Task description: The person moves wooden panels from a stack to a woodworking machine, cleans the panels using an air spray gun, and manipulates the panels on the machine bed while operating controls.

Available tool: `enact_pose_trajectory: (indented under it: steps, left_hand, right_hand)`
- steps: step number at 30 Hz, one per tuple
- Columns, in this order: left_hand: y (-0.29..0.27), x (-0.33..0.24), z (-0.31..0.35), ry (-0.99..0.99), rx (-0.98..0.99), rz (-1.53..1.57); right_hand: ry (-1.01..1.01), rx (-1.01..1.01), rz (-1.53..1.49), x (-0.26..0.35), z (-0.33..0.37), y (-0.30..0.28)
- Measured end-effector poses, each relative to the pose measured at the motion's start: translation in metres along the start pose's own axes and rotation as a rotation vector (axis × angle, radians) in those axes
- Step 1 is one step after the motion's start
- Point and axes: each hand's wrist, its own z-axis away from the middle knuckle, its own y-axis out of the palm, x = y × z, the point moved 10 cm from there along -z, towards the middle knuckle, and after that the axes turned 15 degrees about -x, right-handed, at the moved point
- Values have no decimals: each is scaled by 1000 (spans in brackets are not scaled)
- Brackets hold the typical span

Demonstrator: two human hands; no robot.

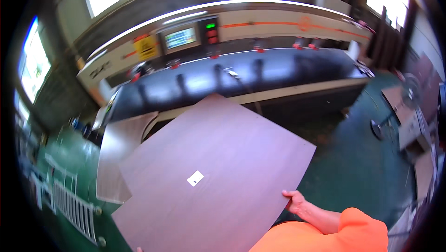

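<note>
A large, flat, grey-brown board [232, 159] fills the middle of the view, held tilted in front of me. A small white label [195, 178] is stuck on its upper face. My right hand [294, 202] grips the board's right edge, thumb on top and the other fingers hidden beneath. Only a fingertip of my left hand [139, 249] shows, on the board's edge at the bottom of the view. The board's far corner overlaps the front edge of a long machine's dark bed [297, 66].
Behind the bed runs a machine beam with a lit screen [180, 38] and red-tipped clamps. Another brown board [116, 154] stands at the left. White metal racks [74, 205] are on the green floor, lower left. A fan [410, 91] and stacked panels line the right.
</note>
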Motion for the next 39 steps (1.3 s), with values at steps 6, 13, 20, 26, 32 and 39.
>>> enact_pose_trajectory:
  steps: [6,13,20,26,32,39]
  left_hand:
    - [-23,-160,129,590,-137,-155]
    - [-58,-332,422,1374,-267,2]
    - [71,-480,768,1190,828,106]
    - [209,-489,959,1328,1105,-112]
    - [371,-505,1090,1392,1241,-332]
    - [531,-495,1238,1555,1327,-414]
  right_hand:
    - [145,-219,-457,7,13,-137]
    - [140,-101,-772,67,30,-211]
    - [166,-23,-1046,130,-28,-245]
    - [153,-1,-1019,160,-91,-316]
    - [82,19,-1056,253,-155,-339]
    - [557,-85,-963,391,-173,-359]
